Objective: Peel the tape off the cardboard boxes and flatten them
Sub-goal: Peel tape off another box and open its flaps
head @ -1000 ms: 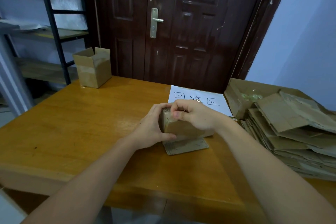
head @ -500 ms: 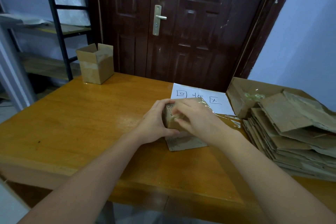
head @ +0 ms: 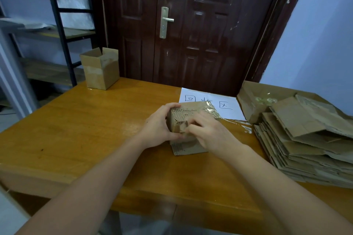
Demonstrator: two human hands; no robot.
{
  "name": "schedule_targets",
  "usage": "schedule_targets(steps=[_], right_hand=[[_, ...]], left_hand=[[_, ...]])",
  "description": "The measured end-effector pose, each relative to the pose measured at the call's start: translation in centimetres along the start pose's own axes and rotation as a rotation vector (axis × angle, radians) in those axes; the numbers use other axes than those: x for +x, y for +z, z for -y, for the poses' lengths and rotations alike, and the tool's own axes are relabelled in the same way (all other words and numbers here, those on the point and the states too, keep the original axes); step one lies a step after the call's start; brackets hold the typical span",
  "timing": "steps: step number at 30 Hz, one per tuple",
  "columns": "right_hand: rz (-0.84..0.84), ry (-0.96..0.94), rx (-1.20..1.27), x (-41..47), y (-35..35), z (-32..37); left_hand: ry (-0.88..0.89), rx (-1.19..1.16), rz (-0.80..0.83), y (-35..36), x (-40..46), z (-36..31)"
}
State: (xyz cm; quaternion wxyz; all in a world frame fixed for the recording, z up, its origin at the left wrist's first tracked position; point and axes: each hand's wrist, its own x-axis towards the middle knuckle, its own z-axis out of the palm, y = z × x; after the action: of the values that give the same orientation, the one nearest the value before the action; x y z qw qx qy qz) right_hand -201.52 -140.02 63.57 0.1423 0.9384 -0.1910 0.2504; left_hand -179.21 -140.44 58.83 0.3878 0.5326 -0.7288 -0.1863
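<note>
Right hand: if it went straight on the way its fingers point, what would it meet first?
The right hand points left, fingertips already on the small cardboard box. Beyond that lies the left hand gripping the box's far side.

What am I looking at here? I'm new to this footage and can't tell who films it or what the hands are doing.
A camera on the person's head looks down at a wooden table. The left hand grips a small cardboard box; the right hand picks at its side, where clear tape lifts away. Right: a pile of flattened boxes. Behind: a handwritten paper sheet and an open box at the far left corner.
</note>
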Motion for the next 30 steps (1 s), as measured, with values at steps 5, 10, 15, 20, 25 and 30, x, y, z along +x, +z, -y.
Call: schedule_targets(steps=[5,10,15,20,25,30], right_hand=[[-0.113,0.325,0.284,-0.7,-0.8,-0.8],[-0.019,0.419,0.443,1.1,-1.3,-0.4],[-0.052,0.570,0.463,2.6,-0.6,-0.4],[-0.320,0.854,0.514,4.3,0.1,-1.1],[-0.203,0.737,0.316,5.0,0.2,-2.5],[0.157,0.589,0.170,4.7,0.2,-3.5]], left_hand=[[-0.034,-0.004,0.029,-0.4,0.3,-0.2],[-0.023,0.013,0.019,-0.2,-0.1,-0.3],[-0.023,0.038,0.001,-0.1,-0.5,-0.8],[-0.019,0.049,0.007,-0.2,-0.7,-1.1],[-0.033,0.048,0.028,-0.4,-0.7,-1.3],[-0.039,0.035,0.034,-0.4,-0.7,-1.5]])
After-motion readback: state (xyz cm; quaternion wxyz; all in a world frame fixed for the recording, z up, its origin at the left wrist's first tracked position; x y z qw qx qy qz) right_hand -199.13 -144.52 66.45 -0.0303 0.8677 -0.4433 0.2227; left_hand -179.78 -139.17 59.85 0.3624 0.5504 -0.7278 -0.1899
